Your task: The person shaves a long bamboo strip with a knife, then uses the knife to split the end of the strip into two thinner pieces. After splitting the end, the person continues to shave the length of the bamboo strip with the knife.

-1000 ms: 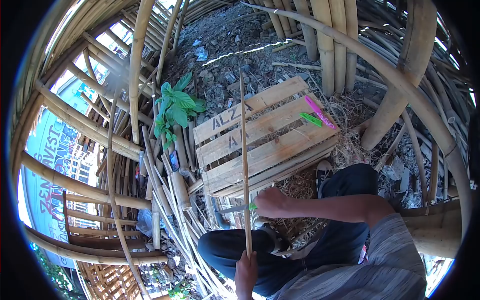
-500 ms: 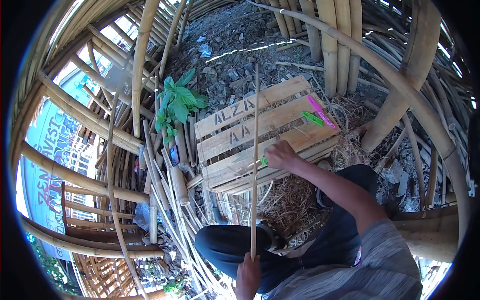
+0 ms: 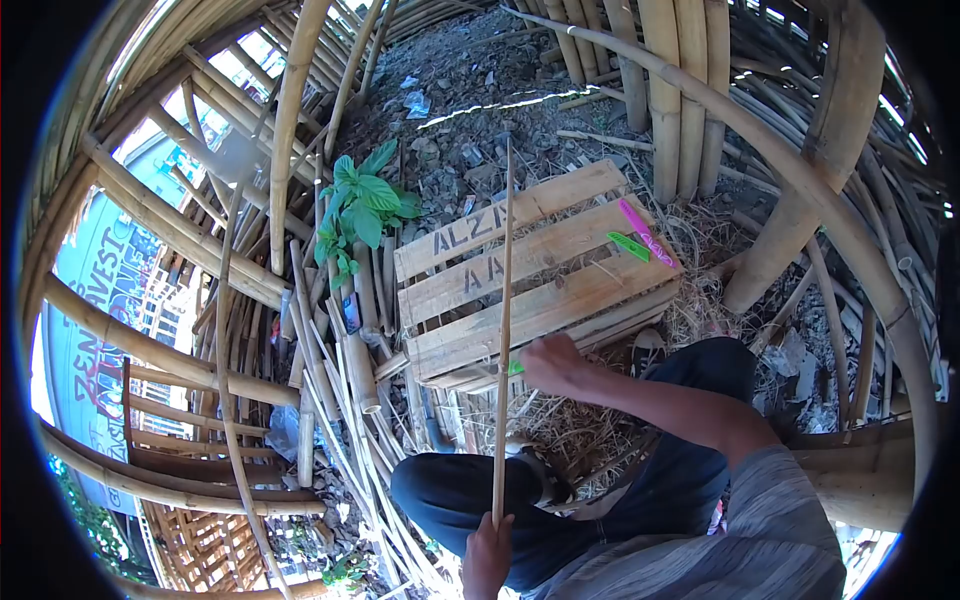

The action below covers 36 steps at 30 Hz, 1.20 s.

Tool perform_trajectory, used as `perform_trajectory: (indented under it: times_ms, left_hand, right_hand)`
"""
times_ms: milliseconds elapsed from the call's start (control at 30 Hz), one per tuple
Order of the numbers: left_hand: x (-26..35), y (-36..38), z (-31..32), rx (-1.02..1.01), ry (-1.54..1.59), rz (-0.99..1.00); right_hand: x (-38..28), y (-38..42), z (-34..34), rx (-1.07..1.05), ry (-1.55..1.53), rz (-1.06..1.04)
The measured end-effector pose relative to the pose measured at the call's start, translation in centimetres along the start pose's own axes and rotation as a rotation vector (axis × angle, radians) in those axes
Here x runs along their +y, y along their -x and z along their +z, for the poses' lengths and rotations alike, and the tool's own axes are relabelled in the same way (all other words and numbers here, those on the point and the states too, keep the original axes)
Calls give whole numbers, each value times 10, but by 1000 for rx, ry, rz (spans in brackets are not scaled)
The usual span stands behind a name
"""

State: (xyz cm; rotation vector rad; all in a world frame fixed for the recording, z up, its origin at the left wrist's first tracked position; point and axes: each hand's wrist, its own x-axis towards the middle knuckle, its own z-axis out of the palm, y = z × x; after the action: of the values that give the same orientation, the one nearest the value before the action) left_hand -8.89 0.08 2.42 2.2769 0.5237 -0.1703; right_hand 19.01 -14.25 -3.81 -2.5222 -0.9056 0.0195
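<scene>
My left hand [image 3: 488, 552] is closed around the lower end of a long, thin bamboo strip [image 3: 505, 270], which stands nearly upright in view over my bent leg. My right hand [image 3: 553, 366] is closed on a knife with a green handle [image 3: 515, 367]. Its thin blade appears to meet the strip at the crate's front edge, though it is too small to see clearly. Behind the strip sits a slatted wooden crate [image 3: 560, 250] with stencilled letters. On its right corner lie a pink object [image 3: 648, 232] and a green object [image 3: 628, 246], both long and narrow.
A leafy green plant [image 3: 362, 200] grows left of the crate. Cut bamboo pieces [image 3: 358, 370] and pale strips lie on that side. Thick bamboo poles [image 3: 665, 120] stand behind at right, and a curved pole arches down the right side. Straw and shavings [image 3: 590, 430] cover the ground.
My right hand has moved down along the strip toward me with the knife, just below the crate's top. The strip's upper end has shifted slightly left and lower; my left hand still grips it.
</scene>
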Motion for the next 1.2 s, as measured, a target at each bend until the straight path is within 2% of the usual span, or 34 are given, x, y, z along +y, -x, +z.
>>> perform_trajectory:
  times_ms: [33, 100, 167, 233, 267, 300, 367, 400, 467, 500, 567, 600, 667, 733, 867, 933, 967, 1100, 1167, 1200]
  left_hand:
    - [4, -1, 3, -12, -25, -59]
    - [-28, -1, 10, -11, 9, -43]
    - [-33, 16, 6, -25, 42, -52]
    - [-5, 17, -8, 15, -117, 115]
    - [-58, 8, 16, 130, 55, 195]
    - [-37, 4, 7, 131, 56, 196]
    - [0, 1, -6, -135, -126, -184]
    - [-1, 3, -6, -140, -130, -192]
    - [-6, -4, -4, -218, 74, -265]
    - [-8, -6, -2, -218, 79, -259]
    - [-15, -7, 0, -380, 705, -426]
    - [-13, -9, 3, -381, 707, -426]
    - [-7, -13, 11, -432, 1019, -435]
    - [-15, -17, 15, -454, 984, -418]
    - [-21, -21, 18, -452, 945, -378]
    - [-16, -18, 18, -416, 863, -357]
    - [-14, -16, 17, -374, 783, -333]
    - [-18, -8, 18, -344, 782, -312]
    - [-18, -5, 16, -353, 774, -372]
    - [-19, -7, 17, -348, 775, -379]
  right_hand:
    - [-10, 5, 3, -31, -56, -80]
    - [2, -3, -1, -51, 41, -71]
    - [44, -14, -16, -35, 68, -42]
    - [53, -21, -17, 23, 123, -24]
    - [44, -19, -10, 78, 137, 8]
    - [34, -15, -6, 123, 135, 45]
    - [29, -10, -14, 52, 133, 52]
    - [27, -8, -21, 23, 56, 32]
    - [29, -8, -26, 3, -14, 17]
    - [33, -9, -28, -36, -16, -6]
    - [40, -11, -27, -75, -12, -30]
    - [41, -12, -26, -113, -40, -10]
    - [43, -11, -21, -155, -68, 9]
    - [38, -7, -26, -73, -109, -9]
    - [21, -4, -25, -119, -24, 71]
    - [19, 2, -10, 19, -56, 56]
    - [21, 2, -4, 19, -56, 58]
    - [23, 3, -1, 67, -49, -25]
    - [17, 6, -2, 76, -51, -49]
    - [9, 11, -9, -14, -60, -162]
